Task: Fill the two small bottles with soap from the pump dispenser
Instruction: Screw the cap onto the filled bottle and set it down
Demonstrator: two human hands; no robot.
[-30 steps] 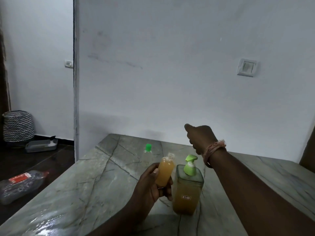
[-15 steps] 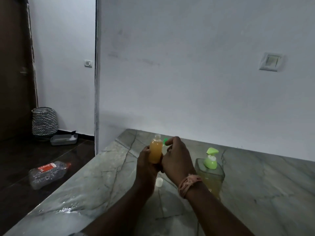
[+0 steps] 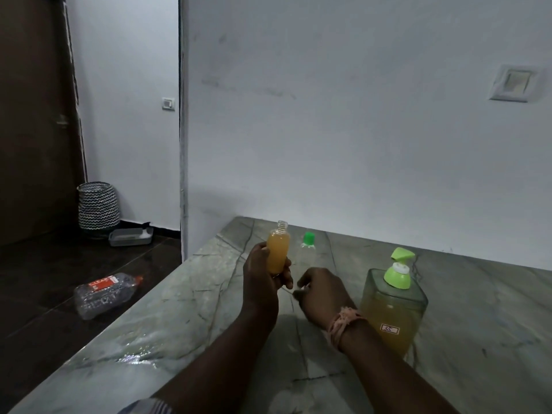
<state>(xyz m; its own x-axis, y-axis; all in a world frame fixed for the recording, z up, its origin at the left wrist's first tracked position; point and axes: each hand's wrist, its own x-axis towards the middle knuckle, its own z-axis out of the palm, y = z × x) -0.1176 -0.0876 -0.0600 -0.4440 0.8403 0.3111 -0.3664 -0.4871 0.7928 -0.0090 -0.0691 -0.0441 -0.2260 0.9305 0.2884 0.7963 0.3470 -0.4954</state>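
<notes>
Landmark: pump dispenser, upright on the bench, roughly two-thirds full of orange soap, green pump head on top.
First small bottle: small bottle, uncapped, orange soap up to its shoulder; held upright off the bench, well to the left of the dispenser.
Left hand: left hand, grip wrapped round the lower part of that bottle.
Right hand: right hand, low over the bench between the held bottle and the dispenser; fingers curled, the tips seem pinched together. Cannot tell whether they hold a cap or nothing.
Second small bottle: green-capped bottle, standing on the bench behind and left of the dispenser, apart from both hands; clear, looks empty, cap on.
Done (judged): first bottle filled.
Left (judged): cap the first bottle; uncap, fill and close the second.
Progress (judged): about halfway.
</notes>
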